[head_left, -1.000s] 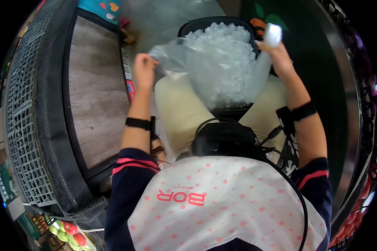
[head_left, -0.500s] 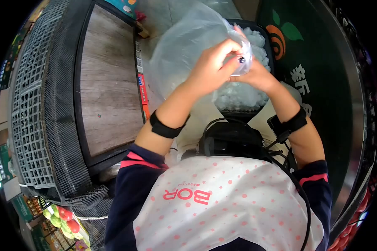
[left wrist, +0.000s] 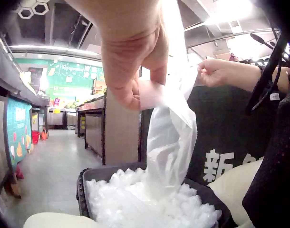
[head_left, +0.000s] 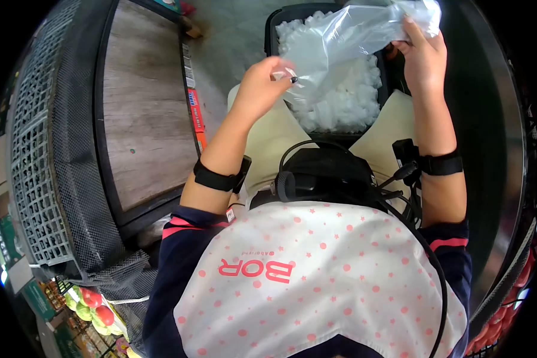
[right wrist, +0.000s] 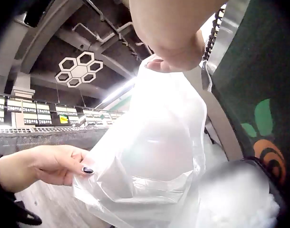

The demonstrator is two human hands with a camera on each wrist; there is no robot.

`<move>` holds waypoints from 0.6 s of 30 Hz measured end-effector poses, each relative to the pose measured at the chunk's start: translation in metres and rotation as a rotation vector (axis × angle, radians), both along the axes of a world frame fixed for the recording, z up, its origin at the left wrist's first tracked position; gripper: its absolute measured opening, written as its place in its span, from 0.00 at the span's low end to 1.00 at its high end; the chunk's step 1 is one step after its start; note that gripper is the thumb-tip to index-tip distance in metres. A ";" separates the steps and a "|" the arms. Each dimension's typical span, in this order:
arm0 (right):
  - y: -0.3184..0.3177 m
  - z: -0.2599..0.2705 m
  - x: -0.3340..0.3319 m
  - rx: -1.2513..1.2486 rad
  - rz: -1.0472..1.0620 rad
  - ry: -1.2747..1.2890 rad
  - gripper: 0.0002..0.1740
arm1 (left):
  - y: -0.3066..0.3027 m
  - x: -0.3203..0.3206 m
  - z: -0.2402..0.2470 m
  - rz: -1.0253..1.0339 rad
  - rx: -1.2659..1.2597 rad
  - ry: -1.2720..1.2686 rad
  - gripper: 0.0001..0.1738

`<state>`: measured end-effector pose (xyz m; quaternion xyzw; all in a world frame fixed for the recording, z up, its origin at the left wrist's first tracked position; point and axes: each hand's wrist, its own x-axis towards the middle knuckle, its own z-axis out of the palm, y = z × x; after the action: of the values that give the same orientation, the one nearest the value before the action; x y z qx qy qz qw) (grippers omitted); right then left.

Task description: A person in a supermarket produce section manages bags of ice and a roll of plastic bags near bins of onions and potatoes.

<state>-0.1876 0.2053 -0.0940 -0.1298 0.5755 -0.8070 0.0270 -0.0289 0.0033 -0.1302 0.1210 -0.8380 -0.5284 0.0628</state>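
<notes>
Shop floor: smooth grey flooring [left wrist: 54, 147] is running past a dark green panel [head_left: 483, 125], with a wood-grain board [head_left: 146, 113] lying to the person's left.
Deep black plastic tub [head_left: 271, 30]: it is standing between the pale-trousered legs [head_left: 267, 137], with crumpled translucent white bundles [head_left: 346, 110] filling it.
Clear, thin plastic bag [head_left: 364, 33]: it is hanging above the tub, slanting up towards the person's right.
Left hand [head_left: 262, 86]: thumb and fingers are pinching the bag's edge, the grip looking nearly closed.
Right hand [head_left: 425, 62]: thumb and curled fingers are gripping the bag's bunched upper end.
Plastic film: such thin stuff is probably calling for light, even tension; keeping both grips apart should be helping the folds open, while yanking would be risking a tear.
Left wrist view: from here the bag is looking like a narrow, twisted strip; whether it is touching the bundles is unclear. White characters [left wrist: 216, 165] are showing on the panel, which the head view is missing.
Right wrist view: the bag is spreading broad and see-through, and a honeycomb-shaped white lamp [right wrist: 79, 71] is hanging overhead.
</notes>
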 end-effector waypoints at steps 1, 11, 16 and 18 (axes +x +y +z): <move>0.003 -0.001 -0.002 -0.029 -0.018 -0.021 0.13 | -0.006 0.003 0.005 0.007 -0.005 0.007 0.21; -0.011 0.047 0.051 0.713 -0.051 1.166 0.46 | -0.003 -0.001 0.074 -0.132 -0.599 0.436 0.06; -0.036 0.033 0.056 0.744 0.360 1.127 0.26 | 0.018 -0.006 0.094 -0.310 -0.668 0.470 0.06; -0.037 0.029 0.045 0.699 0.505 0.982 0.14 | 0.014 -0.002 0.099 -0.299 -0.645 0.441 0.07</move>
<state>-0.1425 0.1685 -0.0651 -0.5980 0.7011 -0.3882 -0.0095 -0.0312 0.0178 -0.0313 -0.1440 -0.9354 -0.2553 0.1980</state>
